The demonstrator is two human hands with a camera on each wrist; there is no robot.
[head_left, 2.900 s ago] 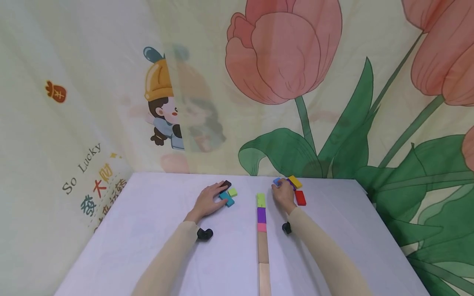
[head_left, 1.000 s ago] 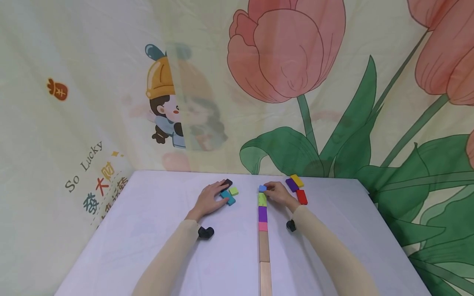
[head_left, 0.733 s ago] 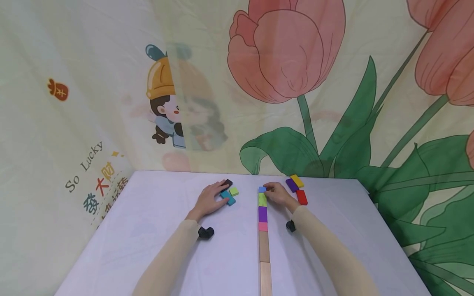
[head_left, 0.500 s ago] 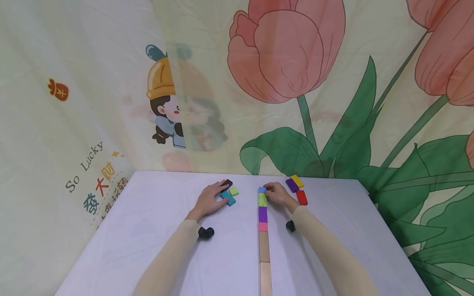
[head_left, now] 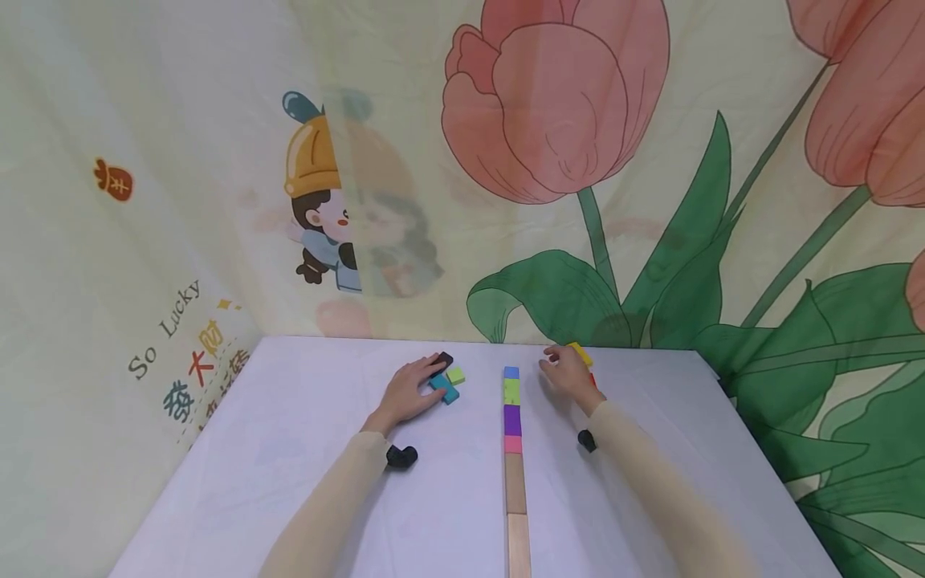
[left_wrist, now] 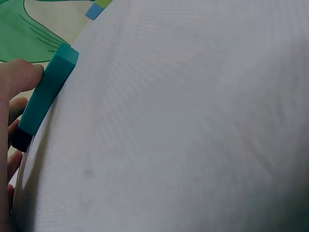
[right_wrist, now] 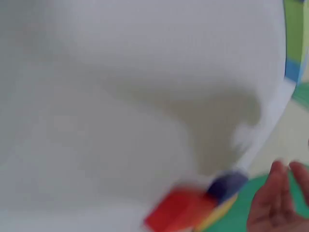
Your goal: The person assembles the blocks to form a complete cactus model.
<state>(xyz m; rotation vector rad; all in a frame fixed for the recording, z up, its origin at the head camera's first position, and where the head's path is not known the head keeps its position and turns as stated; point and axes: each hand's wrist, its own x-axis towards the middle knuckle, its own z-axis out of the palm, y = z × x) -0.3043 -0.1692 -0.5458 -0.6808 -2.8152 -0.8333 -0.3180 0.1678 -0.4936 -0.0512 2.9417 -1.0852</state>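
My left hand [head_left: 403, 393] rests at the far left of the table by a teal block [head_left: 444, 388], a dark block [head_left: 442, 360] and a small lime block [head_left: 455, 375]. In the left wrist view the thumb touches the teal block's side and the other fingers lie behind it. My right hand [head_left: 569, 374] hovers with nothing in it, close to a yellow block [head_left: 580, 353] and a red block [head_left: 592, 379] it partly covers. A dark purple block [right_wrist: 227, 186] shows beside them in the blurred right wrist view. A small blue block [head_left: 511, 372] ends the middle row.
Toward the front, the row continues with a lime block [head_left: 511, 392], a purple block [head_left: 512, 421], a pink block [head_left: 513, 445] and wood-coloured blocks [head_left: 515, 483]. The white table [head_left: 325, 514] ends at a printed curtain [head_left: 405, 160].
My right hand carried the blue block from the right-hand pile to the row's far end, let it go and moved back right. The left hand has stayed in place.
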